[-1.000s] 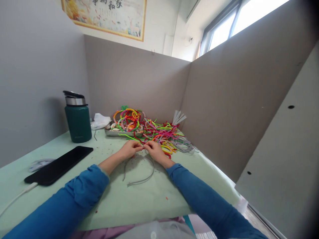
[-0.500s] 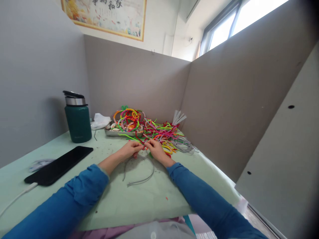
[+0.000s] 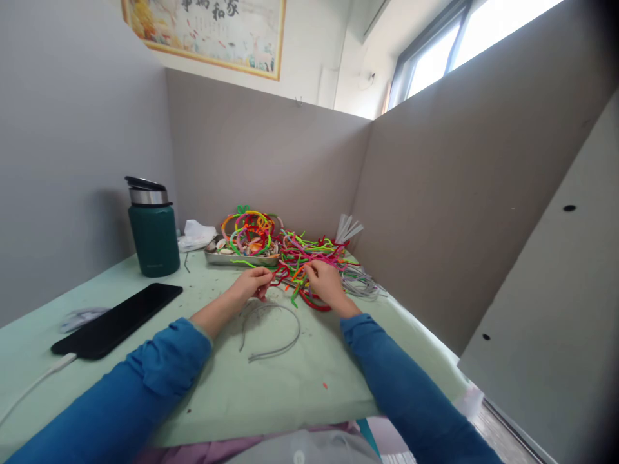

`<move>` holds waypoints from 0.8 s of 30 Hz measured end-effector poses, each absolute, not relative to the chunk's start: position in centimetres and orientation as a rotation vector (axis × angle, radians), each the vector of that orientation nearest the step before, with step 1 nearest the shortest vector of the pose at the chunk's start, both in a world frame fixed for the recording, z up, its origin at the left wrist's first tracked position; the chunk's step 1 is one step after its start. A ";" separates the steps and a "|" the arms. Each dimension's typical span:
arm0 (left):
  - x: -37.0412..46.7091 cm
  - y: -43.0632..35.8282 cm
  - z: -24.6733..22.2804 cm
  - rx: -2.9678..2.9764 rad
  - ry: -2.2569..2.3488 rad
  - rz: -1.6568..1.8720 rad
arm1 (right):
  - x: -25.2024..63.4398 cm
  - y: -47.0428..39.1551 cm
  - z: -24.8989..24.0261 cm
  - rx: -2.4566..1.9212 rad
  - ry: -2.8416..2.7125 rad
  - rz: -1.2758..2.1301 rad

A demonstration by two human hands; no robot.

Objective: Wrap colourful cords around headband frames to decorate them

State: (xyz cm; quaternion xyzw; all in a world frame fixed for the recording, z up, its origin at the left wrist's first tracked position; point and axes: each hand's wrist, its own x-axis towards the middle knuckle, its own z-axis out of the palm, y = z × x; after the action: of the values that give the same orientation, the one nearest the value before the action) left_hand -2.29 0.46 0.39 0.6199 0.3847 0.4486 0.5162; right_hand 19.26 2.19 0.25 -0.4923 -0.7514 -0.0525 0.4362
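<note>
My left hand is closed in a pinch above the table, with a bent red pipe cleaner sticking out from its fingertips. Over the front of a tangled pile of coloured pipe cleaners, my right hand has its fingers drawn together. An orange pipe cleaner lies right by those fingertips; whether they grip it is hidden. Below and between both hands a thin grey headband rests on the green tablecloth.
Behind the left hand stands a metal tray heaped with colourful wrapped hoops. More grey headbands lie at the right. A green bottle, crumpled tissue and charging phone are on the left. Grey partitions enclose the table.
My hands, which were together over the table, have come apart. The right hand has shifted right and slightly up to the pile; the left has moved slightly left, still pinching.
</note>
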 end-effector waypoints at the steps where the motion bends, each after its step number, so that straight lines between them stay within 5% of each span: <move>1: -2.4 0.6 0.3 1.460 0.909 1.096 | 20.2 2.4 0.3 -1.309 -1.917 -0.144; 8: -2.9 1.1 0.3 1.251 0.785 1.145 | 22.3 2.6 -0.4 -1.451 -2.456 -0.038; 15: -3.3 1.0 0.9 1.122 0.722 1.230 | 21.8 2.6 -0.3 -1.375 -2.385 0.046; 24: -3.8 1.3 0.9 1.109 0.747 1.337 | 23.0 2.5 0.7 -1.181 -1.881 1.184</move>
State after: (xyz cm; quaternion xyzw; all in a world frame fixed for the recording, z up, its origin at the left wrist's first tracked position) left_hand -3.80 1.35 0.93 0.4754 0.3205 0.5732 0.5854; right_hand 22.99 2.51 0.68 -0.4466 -0.7111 0.4476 0.3075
